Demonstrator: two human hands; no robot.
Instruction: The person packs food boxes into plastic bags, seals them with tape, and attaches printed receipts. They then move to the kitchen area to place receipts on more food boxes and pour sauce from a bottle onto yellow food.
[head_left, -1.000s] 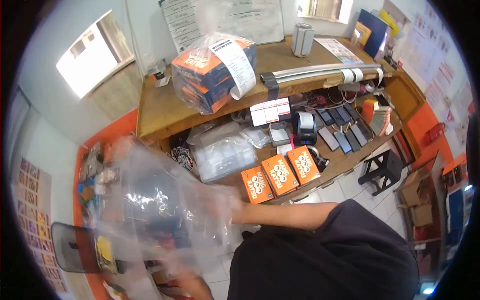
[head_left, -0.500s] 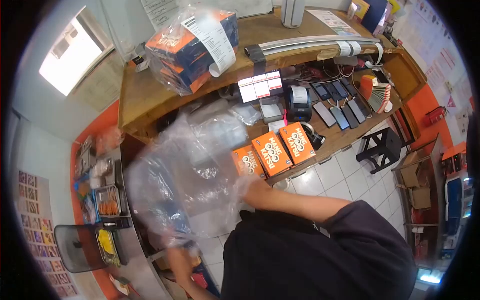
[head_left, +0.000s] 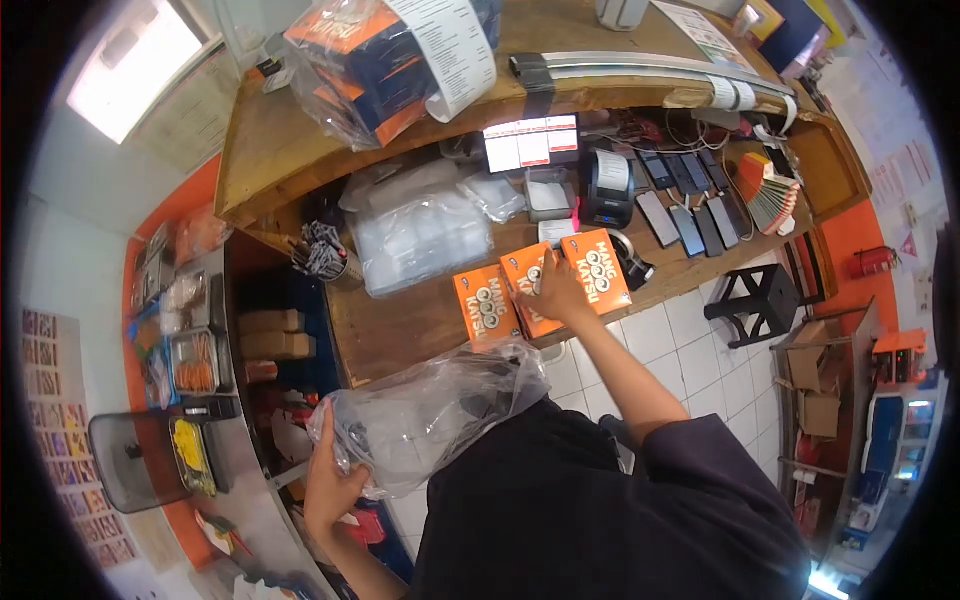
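My left hand (head_left: 333, 482), at the lower left, is closed on the edge of a clear plastic bag (head_left: 440, 415). The bag spreads in front of my body, its far end near the counter's front edge. My right hand (head_left: 562, 294) lies over the middle orange box (head_left: 517, 266), with thumb and fingers gripping it; part of its printed front is covered. Beside it stand a left orange box (head_left: 486, 306) and a right orange box (head_left: 600, 270), both printed "MANG KATSU". The three boxes sit close together by the edge of the wooden counter (head_left: 400, 340).
Behind the boxes are a stack of clear plastic packaging (head_left: 420, 240), a receipt printer (head_left: 608, 190), a tablet (head_left: 531, 145) and several phones (head_left: 686, 230). A bagged orange and navy box (head_left: 370, 75) with a receipt stands on the upper shelf. A black stool (head_left: 755, 300) is at right.
The plastic bag has swung down from over the counter toward my body. My right hand has let go of the bag and moved forward onto the middle orange box. My left hand still holds the bag.
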